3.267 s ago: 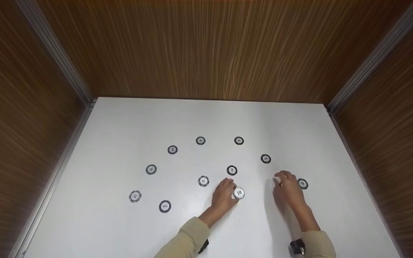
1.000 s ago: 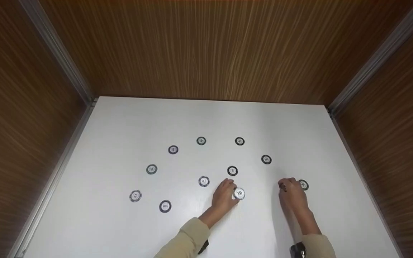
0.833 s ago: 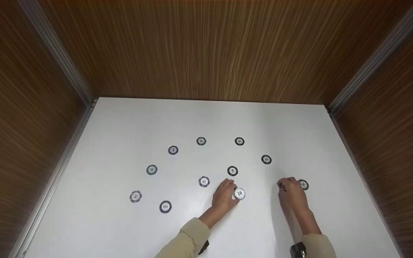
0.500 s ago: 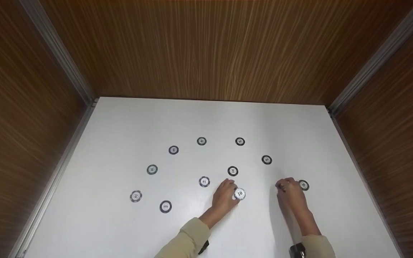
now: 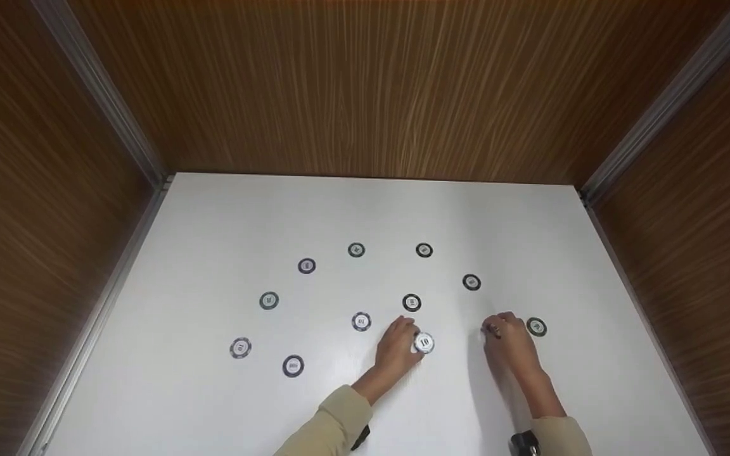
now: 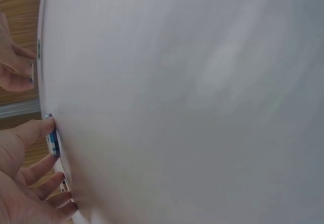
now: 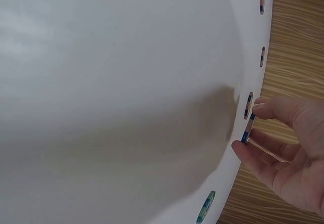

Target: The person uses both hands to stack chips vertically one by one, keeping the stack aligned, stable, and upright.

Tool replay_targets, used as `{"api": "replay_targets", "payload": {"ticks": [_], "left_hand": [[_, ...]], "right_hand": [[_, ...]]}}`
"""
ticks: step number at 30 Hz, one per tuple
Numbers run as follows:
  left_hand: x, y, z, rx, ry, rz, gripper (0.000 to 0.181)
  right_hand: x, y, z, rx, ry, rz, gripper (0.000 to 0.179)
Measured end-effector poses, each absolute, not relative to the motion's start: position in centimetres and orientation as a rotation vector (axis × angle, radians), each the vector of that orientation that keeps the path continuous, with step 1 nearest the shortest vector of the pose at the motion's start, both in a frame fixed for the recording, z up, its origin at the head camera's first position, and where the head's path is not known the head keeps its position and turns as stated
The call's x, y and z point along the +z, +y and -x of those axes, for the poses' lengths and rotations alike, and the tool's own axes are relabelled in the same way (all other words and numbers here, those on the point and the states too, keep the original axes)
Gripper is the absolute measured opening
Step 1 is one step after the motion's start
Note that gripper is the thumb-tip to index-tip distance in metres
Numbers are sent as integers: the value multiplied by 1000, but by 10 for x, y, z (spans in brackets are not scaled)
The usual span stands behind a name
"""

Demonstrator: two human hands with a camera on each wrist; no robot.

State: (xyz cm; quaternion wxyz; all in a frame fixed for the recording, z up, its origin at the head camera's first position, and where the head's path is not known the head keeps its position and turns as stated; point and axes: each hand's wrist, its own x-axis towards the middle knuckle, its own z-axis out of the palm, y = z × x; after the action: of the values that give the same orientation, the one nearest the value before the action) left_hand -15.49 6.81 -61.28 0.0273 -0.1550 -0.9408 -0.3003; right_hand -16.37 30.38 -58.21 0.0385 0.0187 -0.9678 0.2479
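Note:
My left hand rests low over the white table and pinches poker chips between thumb and finger; the top face reads 10. In the left wrist view these chips look like a short stack seen edge-on. To the right, my right hand holds one poker chip tilted between its fingertips. The right wrist view shows that chip on edge, raised off the table, between thumb and fingers. A dark green chip lies flat just right of the right hand. Beyond the left fingertips lies a black chip.
Several chips lie flat and apart in a loose arc, among them a purple one, a green one and a black one. A grey-edged 10 chip sits left of the left hand. Wood-grain walls enclose the white table.
A chip now shows in my right hand's fingers, where none was visible at 3.3 s ago. That hand has since drifted slightly left. The left hand and its chips have stayed in place.

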Motion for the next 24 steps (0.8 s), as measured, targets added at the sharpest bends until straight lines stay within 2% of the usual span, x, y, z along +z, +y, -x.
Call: {"api": "replay_targets", "payload": {"ticks": [24], "left_hand": [[-610,69,156,-944,-2962,478,36]], "right_hand": [[-578,280,160,733,-2959,-219,13]]}}
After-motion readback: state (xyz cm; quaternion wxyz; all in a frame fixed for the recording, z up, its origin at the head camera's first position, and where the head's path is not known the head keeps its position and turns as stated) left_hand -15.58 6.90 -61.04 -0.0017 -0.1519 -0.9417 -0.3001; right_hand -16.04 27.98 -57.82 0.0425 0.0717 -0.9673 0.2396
